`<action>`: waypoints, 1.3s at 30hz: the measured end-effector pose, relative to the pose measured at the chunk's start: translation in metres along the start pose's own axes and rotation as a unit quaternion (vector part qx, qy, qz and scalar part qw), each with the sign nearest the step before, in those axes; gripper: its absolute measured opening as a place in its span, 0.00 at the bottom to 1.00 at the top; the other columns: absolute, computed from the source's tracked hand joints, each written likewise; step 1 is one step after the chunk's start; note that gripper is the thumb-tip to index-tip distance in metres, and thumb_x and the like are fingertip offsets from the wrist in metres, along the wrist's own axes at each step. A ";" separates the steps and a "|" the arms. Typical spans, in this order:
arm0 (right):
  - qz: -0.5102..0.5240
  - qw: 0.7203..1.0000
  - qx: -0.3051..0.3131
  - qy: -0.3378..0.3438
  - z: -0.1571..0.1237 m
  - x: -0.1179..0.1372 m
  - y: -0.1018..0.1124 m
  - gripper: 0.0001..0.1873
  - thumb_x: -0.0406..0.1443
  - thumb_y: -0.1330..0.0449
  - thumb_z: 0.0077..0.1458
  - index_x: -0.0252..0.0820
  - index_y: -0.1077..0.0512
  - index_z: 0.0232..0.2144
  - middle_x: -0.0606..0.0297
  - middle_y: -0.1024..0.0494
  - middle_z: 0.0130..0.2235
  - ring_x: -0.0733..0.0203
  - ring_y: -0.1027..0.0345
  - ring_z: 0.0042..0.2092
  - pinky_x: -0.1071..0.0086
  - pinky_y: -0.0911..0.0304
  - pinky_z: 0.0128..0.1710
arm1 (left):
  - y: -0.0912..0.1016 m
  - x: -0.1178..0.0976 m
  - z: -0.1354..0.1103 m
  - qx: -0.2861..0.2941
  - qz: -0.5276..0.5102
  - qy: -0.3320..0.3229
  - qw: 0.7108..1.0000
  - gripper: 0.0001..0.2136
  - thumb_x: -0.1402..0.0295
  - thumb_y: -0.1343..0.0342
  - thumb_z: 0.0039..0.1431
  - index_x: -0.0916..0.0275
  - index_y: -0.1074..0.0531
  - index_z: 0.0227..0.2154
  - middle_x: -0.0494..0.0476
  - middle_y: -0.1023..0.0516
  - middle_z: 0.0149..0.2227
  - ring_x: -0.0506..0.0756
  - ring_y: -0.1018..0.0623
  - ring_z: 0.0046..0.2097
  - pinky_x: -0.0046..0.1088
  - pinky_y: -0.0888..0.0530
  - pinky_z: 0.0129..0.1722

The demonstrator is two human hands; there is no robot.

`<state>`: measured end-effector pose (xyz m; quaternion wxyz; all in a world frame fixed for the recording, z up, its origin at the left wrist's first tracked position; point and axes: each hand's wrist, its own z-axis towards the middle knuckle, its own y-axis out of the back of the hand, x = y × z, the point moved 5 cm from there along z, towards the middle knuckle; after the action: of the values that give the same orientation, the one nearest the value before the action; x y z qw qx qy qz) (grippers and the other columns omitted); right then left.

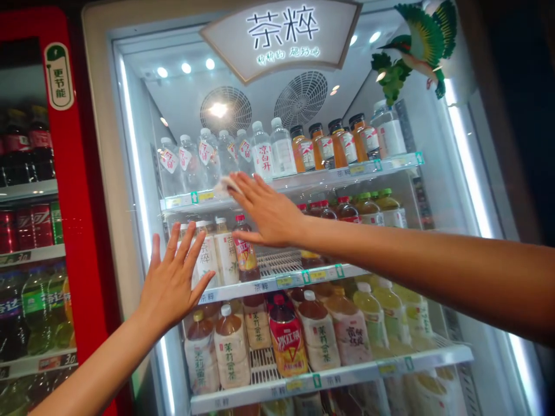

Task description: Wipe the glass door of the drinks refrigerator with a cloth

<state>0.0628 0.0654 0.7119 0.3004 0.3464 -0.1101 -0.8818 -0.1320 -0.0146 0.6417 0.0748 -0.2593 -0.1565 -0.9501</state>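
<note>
My left hand [176, 280] is open, with its fingers spread against the clear glass door [281, 242] of a lit drinks cooler. Higher up and to the right, my right hand [271, 212] lies almost flat on the same glass. Its fingers press on a crumpled white cloth or tissue [226, 185], most of which is hidden under them. Behind the glass near my left hand are white-labelled tea bottles [225, 254] and a red-capped iced tea bottle [247, 248]. Clear water bottles [208, 153] stand above my right hand.
A red-framed cooler [84, 173] with cans and bottles stands at the left. An illuminated sign [281, 37] tops the middle cooler, and a bird decal [420, 43] is at its upper right. Lower shelves hold several large tea bottles [288, 341]. Lit strips [134, 138] run down the sides.
</note>
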 end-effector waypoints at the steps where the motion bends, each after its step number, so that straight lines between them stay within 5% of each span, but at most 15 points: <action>1: -0.002 0.999 -0.011 -0.034 0.000 -0.002 0.001 0.54 0.59 0.46 0.62 0.34 0.62 0.73 0.48 0.63 0.76 0.42 0.76 0.76 0.42 0.70 0.75 | 0.002 -0.001 0.000 0.001 -0.001 -0.003 1.000 0.39 0.48 0.56 0.69 0.55 0.70 0.73 0.60 0.57 0.76 0.67 0.59 0.76 0.62 0.57 0.72; 3: 0.001 1.000 -0.007 -0.016 -0.012 0.012 -0.006 0.56 0.60 0.46 0.61 0.29 0.61 0.73 0.45 0.63 0.75 0.41 0.77 0.76 0.44 0.71 0.75 | 0.005 -0.004 0.001 -0.001 -0.003 -0.009 1.000 0.40 0.48 0.56 0.69 0.55 0.70 0.73 0.60 0.58 0.76 0.67 0.59 0.76 0.61 0.58 0.72; 7: 0.009 0.977 0.056 0.204 -0.051 0.049 -0.028 0.57 0.62 0.47 0.60 0.28 0.59 0.72 0.47 0.58 0.75 0.48 0.73 0.76 0.52 0.69 0.76 | 0.010 -0.014 0.007 -0.010 -0.015 -0.040 0.999 0.40 0.48 0.55 0.69 0.56 0.68 0.74 0.59 0.59 0.76 0.64 0.62 0.76 0.56 0.63 0.73; 9: -0.010 0.980 0.054 0.193 -0.046 0.028 -0.022 0.55 0.61 0.47 0.61 0.30 0.59 0.73 0.49 0.58 0.75 0.50 0.72 0.76 0.52 0.69 0.76 | 0.008 -0.019 0.013 -0.015 -0.019 -0.053 0.998 0.40 0.48 0.54 0.68 0.56 0.66 0.74 0.58 0.58 0.76 0.63 0.62 0.76 0.54 0.65 0.73; 14: -0.052 0.997 -0.025 -0.055 -0.015 -0.057 0.022 0.52 0.60 0.48 0.63 0.33 0.59 0.73 0.48 0.62 0.76 0.46 0.75 0.76 0.43 0.71 0.74 | -0.005 -0.032 0.035 -0.043 -0.023 -0.058 0.997 0.40 0.47 0.55 0.68 0.57 0.64 0.74 0.58 0.57 0.76 0.63 0.62 0.76 0.53 0.66 0.73; 16: -0.043 0.999 -0.010 -0.022 -0.033 -0.054 0.022 0.54 0.61 0.46 0.62 0.32 0.61 0.73 0.47 0.62 0.76 0.45 0.76 0.76 0.42 0.69 0.74 | -0.008 -0.039 0.045 -0.059 -0.029 -0.062 0.996 0.39 0.47 0.55 0.68 0.56 0.64 0.74 0.57 0.57 0.76 0.63 0.61 0.76 0.53 0.66 0.74; 20: -0.022 0.984 0.066 0.164 -0.092 -0.045 0.007 0.55 0.62 0.50 0.62 0.32 0.61 0.74 0.49 0.59 0.76 0.51 0.74 0.76 0.49 0.64 0.75 | -0.013 -0.060 0.072 -0.082 -0.037 -0.083 0.993 0.39 0.47 0.55 0.68 0.54 0.63 0.74 0.56 0.56 0.76 0.63 0.60 0.76 0.54 0.64 0.74; 22: -0.045 0.987 0.059 0.141 -0.103 -0.081 0.016 0.54 0.62 0.50 0.63 0.35 0.65 0.74 0.51 0.60 0.76 0.50 0.72 0.76 0.48 0.65 0.75 | -0.014 -0.073 0.092 -0.096 -0.039 -0.093 0.990 0.39 0.47 0.55 0.68 0.54 0.64 0.74 0.57 0.56 0.76 0.63 0.59 0.76 0.54 0.64 0.74; 26: -0.106 0.992 -0.019 -0.061 -0.109 -0.177 0.059 0.55 0.58 0.47 0.64 0.45 0.78 0.73 0.54 0.66 0.76 0.41 0.70 0.76 0.37 0.66 0.74 | -0.015 -0.108 0.140 -0.120 -0.043 -0.104 0.986 0.39 0.46 0.55 0.68 0.53 0.65 0.74 0.57 0.55 0.76 0.63 0.58 0.76 0.54 0.63 0.74; 28: -0.110 0.991 -0.026 -0.067 -0.127 -0.196 0.068 0.58 0.58 0.46 0.63 0.46 0.83 0.72 0.55 0.68 0.76 0.40 0.72 0.76 0.37 0.64 0.73 | -0.015 -0.128 0.165 -0.130 -0.041 -0.102 0.985 0.39 0.46 0.55 0.68 0.53 0.65 0.74 0.57 0.55 0.76 0.64 0.58 0.76 0.55 0.62 0.74; 33: -0.089 0.993 0.042 0.064 -0.187 -0.223 0.071 0.58 0.61 0.47 0.63 0.42 0.79 0.73 0.53 0.64 0.76 0.46 0.70 0.76 0.42 0.59 0.74 | -0.017 -0.182 0.222 -0.152 -0.039 -0.108 0.982 0.39 0.46 0.56 0.68 0.53 0.66 0.74 0.57 0.56 0.76 0.63 0.59 0.76 0.55 0.62 0.74; 37: -0.121 0.984 -0.032 -0.127 -0.210 -0.302 0.101 0.52 0.61 0.53 0.65 0.39 0.71 0.74 0.47 0.63 0.76 0.39 0.67 0.76 0.35 0.55 0.71 | -0.016 -0.226 0.262 -0.166 -0.034 -0.108 0.980 0.38 0.49 0.57 0.69 0.53 0.68 0.73 0.56 0.58 0.76 0.62 0.61 0.76 0.57 0.61 0.74; 39: -0.113 0.985 -0.046 -0.125 -0.223 -0.313 0.106 0.52 0.60 0.53 0.66 0.38 0.71 0.74 0.47 0.63 0.76 0.40 0.68 0.76 0.36 0.53 0.70 | -0.015 -0.246 0.279 -0.167 -0.037 -0.106 0.979 0.37 0.50 0.57 0.70 0.52 0.68 0.73 0.55 0.59 0.76 0.62 0.62 0.76 0.58 0.60 0.74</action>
<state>0.4431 0.1740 0.7613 0.1983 0.2295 -0.0666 -0.9506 0.2056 0.1081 0.7387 -0.0221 -0.3616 -0.0121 -0.9320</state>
